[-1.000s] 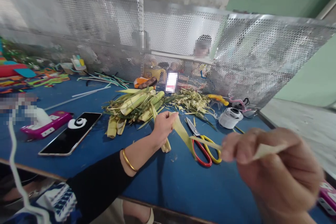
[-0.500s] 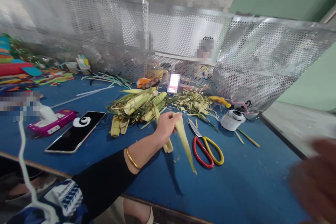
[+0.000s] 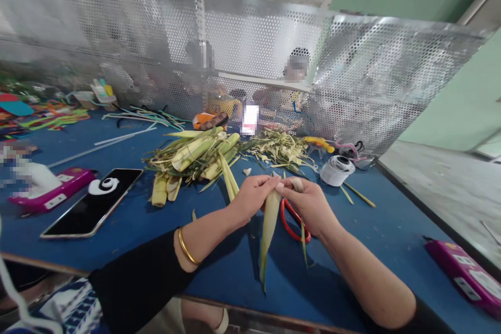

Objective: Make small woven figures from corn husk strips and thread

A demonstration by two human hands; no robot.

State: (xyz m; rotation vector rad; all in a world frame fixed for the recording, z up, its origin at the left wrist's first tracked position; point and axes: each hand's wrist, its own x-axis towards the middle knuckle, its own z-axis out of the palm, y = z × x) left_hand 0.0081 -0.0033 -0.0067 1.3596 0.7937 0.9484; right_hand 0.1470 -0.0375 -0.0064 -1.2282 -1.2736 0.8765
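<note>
My left hand [image 3: 256,195] is closed in a pinch on the top of a pale green corn husk [image 3: 270,222], which hangs narrow end down over the table. Against its fingertips, my right hand [image 3: 305,201] is also closed, pinching at the husk's top edge. A thin husk strip [image 3: 303,245] hangs below the right hand. Partly covered by that hand lie scissors, whose red handle [image 3: 287,224] shows; the yellow handle is hidden. Beyond the left wrist, a folded husk [image 3: 228,176] leans from a pile of corn husks [image 3: 195,154].
Husk scraps [image 3: 279,148] and a white twine roll [image 3: 337,170] lie beyond my hands. A phone [image 3: 97,209] and a purple power strip [image 3: 58,188] are at left, another purple power strip [image 3: 465,274] at right. A perforated metal screen [image 3: 258,42] closes the back.
My right hand has come in from the right edge and met the left at the husk's top. The husk now hangs straighter. The view has shifted, bringing the right power strip into sight.
</note>
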